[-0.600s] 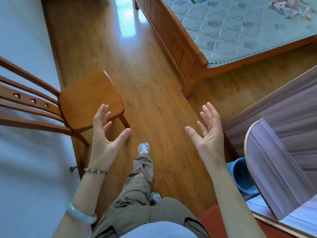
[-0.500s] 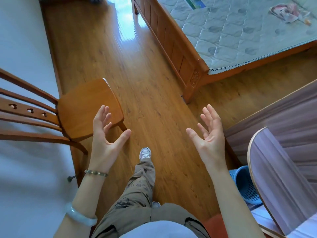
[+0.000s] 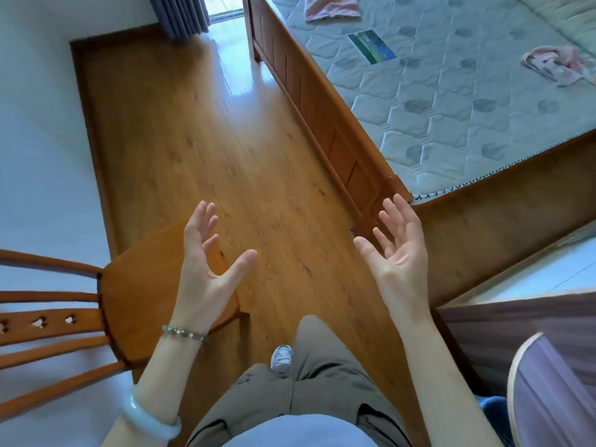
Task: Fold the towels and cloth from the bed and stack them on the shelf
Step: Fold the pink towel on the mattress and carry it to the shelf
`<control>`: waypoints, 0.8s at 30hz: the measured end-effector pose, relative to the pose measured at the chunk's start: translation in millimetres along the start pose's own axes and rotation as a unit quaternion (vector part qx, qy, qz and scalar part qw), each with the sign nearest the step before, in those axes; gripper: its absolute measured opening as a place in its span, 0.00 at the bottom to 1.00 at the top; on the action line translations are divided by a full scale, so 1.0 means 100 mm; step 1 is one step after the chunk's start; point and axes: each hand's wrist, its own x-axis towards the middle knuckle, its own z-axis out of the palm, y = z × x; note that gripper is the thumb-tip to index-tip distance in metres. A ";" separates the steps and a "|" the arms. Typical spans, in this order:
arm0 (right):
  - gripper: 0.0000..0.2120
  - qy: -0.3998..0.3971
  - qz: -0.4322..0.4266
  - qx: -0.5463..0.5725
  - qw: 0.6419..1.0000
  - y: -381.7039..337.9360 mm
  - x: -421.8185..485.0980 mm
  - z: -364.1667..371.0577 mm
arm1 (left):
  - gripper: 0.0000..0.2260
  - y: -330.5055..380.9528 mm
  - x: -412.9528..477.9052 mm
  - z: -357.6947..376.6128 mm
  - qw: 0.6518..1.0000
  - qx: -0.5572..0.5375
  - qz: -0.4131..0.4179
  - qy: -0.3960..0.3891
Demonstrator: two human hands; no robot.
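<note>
My left hand (image 3: pixel 206 269) and my right hand (image 3: pixel 395 253) are raised in front of me, palms facing each other, fingers spread, both holding nothing. The bed (image 3: pixel 325 101) with a quilted mattress lies ahead to the right. A crumpled pink cloth (image 3: pixel 558 67) rests on the mattress at the far right. A pink towel (image 3: pixel 332 8) lies near the mattress's far edge at the top. Both are well beyond my hands.
A wooden chair (image 3: pixel 142 285) stands at my left, against the white wall. A purple-brown wooden shelf unit (image 3: pixel 532 327) is at my lower right, with a blue basket (image 3: pixel 490 406) beside it. A green label (image 3: pixel 371 46) lies on the mattress. Wooden floor runs ahead between chair and bed.
The view has moved forward and lifted, so more of the mattress and a second pink towel show. Both hands stay open and raised in the same pose.
</note>
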 end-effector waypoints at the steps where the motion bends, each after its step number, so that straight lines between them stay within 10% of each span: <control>1: 0.34 -0.004 0.002 0.004 1.000 0.00 0.14 0.04 | 0.44 0.01 0.16 0.02 1.000 0.001 -0.003 0.005; 24: 0.34 -0.071 -0.032 -0.006 0.997 -0.16 5.02 1.29 | 0.39 0.04 4.80 0.60 0.993 0.012 0.012 0.119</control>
